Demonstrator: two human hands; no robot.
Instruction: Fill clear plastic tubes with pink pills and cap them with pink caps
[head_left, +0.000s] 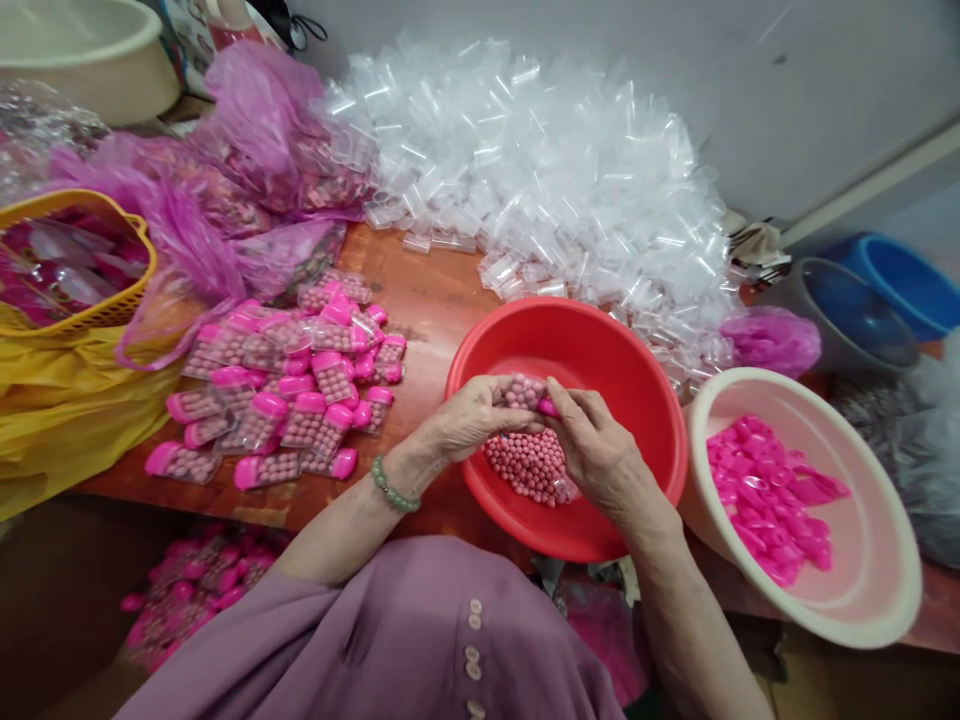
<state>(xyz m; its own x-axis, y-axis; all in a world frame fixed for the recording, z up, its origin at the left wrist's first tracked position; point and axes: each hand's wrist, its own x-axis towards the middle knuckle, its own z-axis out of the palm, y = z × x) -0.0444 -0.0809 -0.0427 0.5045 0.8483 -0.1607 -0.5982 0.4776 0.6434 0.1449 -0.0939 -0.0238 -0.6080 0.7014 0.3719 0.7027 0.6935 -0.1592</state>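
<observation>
Holding 1 filled tube [523, 391] between both hands over the red basin [637, 400] in the head view: our left hand [472, 415] wraps its body, our right hand [596, 445] pinches the pink cap [547, 407] end. Loose pink beads [531, 466] sit directly below; cream bowl [885, 600] of caps lies right.

Bright, even overhead light, soft shadows, mild glare on plastic; wide-angle bending and slight blur at edges.

Reddish-brown wooden table [427, 290] against a plain pale grey wall [787, 90], under even, soft light.
</observation>
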